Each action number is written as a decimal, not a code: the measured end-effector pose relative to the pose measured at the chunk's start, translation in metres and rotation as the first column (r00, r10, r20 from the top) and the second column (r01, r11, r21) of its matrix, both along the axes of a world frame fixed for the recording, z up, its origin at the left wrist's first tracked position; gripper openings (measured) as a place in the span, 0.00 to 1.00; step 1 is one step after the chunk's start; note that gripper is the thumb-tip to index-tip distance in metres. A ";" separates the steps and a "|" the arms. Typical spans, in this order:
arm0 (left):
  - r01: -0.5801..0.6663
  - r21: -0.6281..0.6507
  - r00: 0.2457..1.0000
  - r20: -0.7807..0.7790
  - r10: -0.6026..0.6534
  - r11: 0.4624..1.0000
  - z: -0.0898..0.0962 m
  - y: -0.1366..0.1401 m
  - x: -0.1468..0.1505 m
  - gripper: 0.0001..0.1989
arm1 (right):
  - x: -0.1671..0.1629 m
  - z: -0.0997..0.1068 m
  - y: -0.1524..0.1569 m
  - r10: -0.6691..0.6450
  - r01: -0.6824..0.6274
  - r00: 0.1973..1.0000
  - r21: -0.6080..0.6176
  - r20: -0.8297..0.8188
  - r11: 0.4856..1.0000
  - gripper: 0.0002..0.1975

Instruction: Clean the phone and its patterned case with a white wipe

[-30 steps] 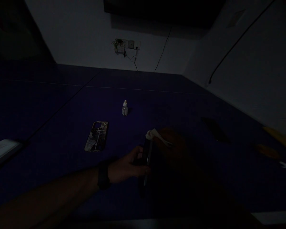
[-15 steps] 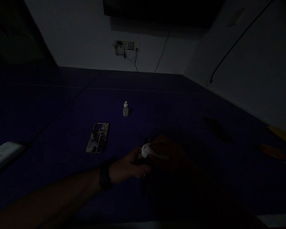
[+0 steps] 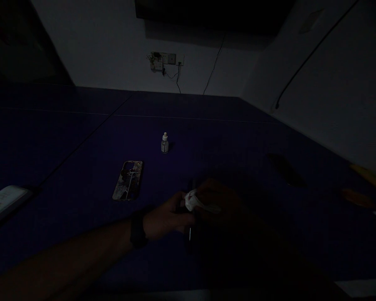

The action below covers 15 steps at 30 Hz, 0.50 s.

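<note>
Fingers (image 3: pixel 188 211) pinch a white cloth (image 3: pixel 192 202) over the dark blue table (image 3: pixel 81 138).

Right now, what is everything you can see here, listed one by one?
Table: one, dark blue, fills the view.
Dropper bottle: one, clear with white cap, mid-table, upright.
Phone case: one, patterned, left of the hands, lying flat.
White wad: one, in the right hand, against the dark phone.
Dark phone: one, black, between both hands.
Booklet: one, pale, far left edge.
Wall sockets: a cluster, white, back wall.
Left hand: holds the phone.
Right hand: holds the wad.
</note>
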<state>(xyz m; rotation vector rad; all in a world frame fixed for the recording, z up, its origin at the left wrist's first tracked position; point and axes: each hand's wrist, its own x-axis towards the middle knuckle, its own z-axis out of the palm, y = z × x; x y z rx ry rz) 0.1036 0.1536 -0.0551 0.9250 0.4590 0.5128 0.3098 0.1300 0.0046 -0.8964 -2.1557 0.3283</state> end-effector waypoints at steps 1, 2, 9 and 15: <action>-0.007 -0.010 1.000 0.026 0.007 1.000 0.000 0.000 0.000 0.32 | 0.000 -0.001 -0.001 0.037 -0.037 0.999 -0.022 0.000 0.999 0.04; -0.010 -0.023 0.999 0.053 0.011 1.000 0.001 0.000 0.001 0.31 | 0.000 -0.001 -0.002 0.068 -0.068 0.998 -0.042 0.002 0.997 0.04; -0.056 -0.113 0.998 0.011 0.057 0.992 0.009 0.002 0.008 0.26 | 0.000 -0.005 -0.011 0.257 -0.249 0.961 -0.085 0.101 0.965 0.04; -0.090 -0.110 0.996 -0.012 0.089 0.990 0.012 0.000 0.007 0.25 | 0.000 -0.004 -0.012 0.279 -0.270 0.952 -0.087 0.128 0.959 0.05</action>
